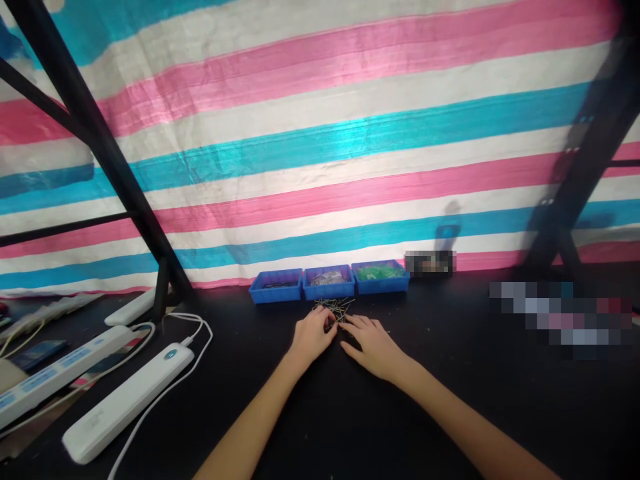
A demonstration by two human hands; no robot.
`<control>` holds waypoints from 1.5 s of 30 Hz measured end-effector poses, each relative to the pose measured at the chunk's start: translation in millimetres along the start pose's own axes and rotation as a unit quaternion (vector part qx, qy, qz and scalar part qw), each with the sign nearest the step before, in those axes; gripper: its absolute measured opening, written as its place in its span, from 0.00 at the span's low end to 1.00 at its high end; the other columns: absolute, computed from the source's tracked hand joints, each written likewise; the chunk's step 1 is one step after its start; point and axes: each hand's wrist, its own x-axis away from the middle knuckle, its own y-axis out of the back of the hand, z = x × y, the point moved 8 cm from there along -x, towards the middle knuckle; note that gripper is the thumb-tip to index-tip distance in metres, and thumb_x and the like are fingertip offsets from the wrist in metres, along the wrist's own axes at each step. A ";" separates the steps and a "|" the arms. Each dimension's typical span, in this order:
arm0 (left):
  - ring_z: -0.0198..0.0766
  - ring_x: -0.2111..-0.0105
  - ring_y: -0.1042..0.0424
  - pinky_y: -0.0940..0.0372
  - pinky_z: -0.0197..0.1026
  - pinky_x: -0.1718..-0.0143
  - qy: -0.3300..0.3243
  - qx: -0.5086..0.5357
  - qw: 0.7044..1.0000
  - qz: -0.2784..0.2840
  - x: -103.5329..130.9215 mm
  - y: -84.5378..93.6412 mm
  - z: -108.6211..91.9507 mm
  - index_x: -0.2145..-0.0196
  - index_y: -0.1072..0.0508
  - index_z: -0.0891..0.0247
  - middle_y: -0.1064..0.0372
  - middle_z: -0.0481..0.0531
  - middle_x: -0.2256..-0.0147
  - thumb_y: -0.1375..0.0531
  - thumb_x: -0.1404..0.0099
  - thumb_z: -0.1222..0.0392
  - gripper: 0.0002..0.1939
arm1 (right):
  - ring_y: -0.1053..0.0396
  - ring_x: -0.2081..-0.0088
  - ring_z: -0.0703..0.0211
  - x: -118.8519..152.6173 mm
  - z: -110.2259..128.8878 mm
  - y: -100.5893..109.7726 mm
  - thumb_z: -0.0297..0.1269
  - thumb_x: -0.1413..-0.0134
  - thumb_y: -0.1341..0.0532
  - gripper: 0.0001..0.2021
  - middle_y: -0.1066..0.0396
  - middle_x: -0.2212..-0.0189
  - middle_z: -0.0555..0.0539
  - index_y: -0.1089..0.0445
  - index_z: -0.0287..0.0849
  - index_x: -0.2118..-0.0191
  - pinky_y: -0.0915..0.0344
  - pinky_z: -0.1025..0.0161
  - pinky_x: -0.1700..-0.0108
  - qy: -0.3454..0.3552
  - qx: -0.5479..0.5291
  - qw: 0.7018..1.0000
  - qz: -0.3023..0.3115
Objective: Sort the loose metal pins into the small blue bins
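Observation:
A loose pile of long thin metal pieces, like screws or nails (339, 306), lies on the black table in front of three blue boxes. My left hand (313, 337) is at the pile's near left side, its fingers curled in and its thumb close to the index finger around some of the pieces. From the right, my right hand (371, 343) reaches the pile with fingers stretched out and thumb apart, fingertips touching the pieces. The left blue box (257, 293) holds dark thin pieces, the middle blue box (327, 291) clear or silvery small parts, and the right blue box (383, 287) green plastic parts.
On the left of the black table (240, 373) lie a long white device (130, 403) with a white cable (200, 363), and a white power strip (65, 367). Black frame posts stand left and right. A striped tarp (320, 153) hangs behind. Blurred items lie at right.

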 end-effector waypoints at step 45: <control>0.30 0.73 0.38 0.49 0.32 0.78 -0.029 0.094 0.994 -0.049 2.9 9.6 -13.2 0.70 0.32 0.59 0.37 0.45 0.70 0.49 0.40 0.57 0.08 | 0.34 0.64 0.60 -2.2 -7.6 20.5 0.33 0.51 0.47 0.11 0.34 0.66 0.49 0.33 0.47 0.60 0.39 0.66 0.66 -0.053 -0.086 0.989 -0.112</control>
